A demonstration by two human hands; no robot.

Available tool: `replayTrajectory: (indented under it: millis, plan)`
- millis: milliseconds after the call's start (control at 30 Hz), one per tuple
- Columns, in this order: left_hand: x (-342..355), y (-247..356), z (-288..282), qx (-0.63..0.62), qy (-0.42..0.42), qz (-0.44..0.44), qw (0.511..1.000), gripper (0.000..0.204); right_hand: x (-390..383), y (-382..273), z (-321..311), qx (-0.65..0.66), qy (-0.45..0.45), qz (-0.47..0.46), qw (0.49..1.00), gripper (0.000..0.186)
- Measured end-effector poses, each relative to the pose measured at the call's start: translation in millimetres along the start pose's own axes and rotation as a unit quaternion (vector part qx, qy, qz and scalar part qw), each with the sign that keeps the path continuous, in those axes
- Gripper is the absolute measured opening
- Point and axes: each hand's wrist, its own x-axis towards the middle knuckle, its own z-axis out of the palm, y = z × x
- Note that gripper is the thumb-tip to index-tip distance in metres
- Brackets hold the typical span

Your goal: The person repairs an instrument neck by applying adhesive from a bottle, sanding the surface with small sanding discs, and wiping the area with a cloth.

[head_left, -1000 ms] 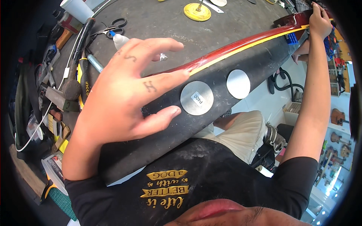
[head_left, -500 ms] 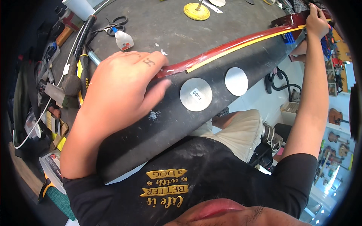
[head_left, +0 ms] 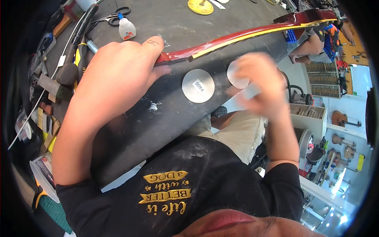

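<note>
My left hand (head_left: pixel 114 75) is closed around the near left end of a glossy dark red guitar (head_left: pixel 225 41). The neck runs up to the right, with yellow masking tape (head_left: pixel 246 34) along its edge, and the wider body lies at the far right. The part inside my left palm is hidden. My right hand (head_left: pixel 260 85) is smeared by motion, off the guitar, over the bench's front edge. It partly covers a round silvery disc (head_left: pixel 233 75); touch cannot be made out. Another silvery disc with a white label (head_left: pixel 189 89) lies left of it.
On the dark bench (head_left: pixel 173 23) are a small white squeeze bottle (head_left: pixel 127 30), black scissors (head_left: pixel 114 17) and a yellow round object (head_left: pixel 200 6). A hammer (head_left: pixel 68 73) and other tools crowd the left side. Another person's arm (head_left: pixel 310 45) shows at the far right.
My right hand has let go of the guitar's far end and come back toward me, down to the right disc. My left hand keeps its hold. The view has shifted slightly.
</note>
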Motion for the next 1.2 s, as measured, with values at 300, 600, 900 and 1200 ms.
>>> replayTrajectory:
  millis: [300,600,900,1200]
  plan:
    - [1,-4,-10,-0.01,0.0,0.007,1.0,0.037,18,-29,54,-0.002,-0.057,-0.057,0.997,0.04]
    - [-1,-5,-4,-0.032,0.022,0.02,0.999,0.038,72,-19,12,-0.176,0.008,-0.017,0.984,0.031]
    - [-3,-6,-1,-0.04,0.023,0.004,0.999,0.037,81,-17,26,-0.081,0.022,-0.048,0.995,0.032]
    - [-1,-4,-1,-0.041,0.026,0.003,0.999,0.037,79,-6,25,-0.043,0.037,-0.053,0.997,0.036]
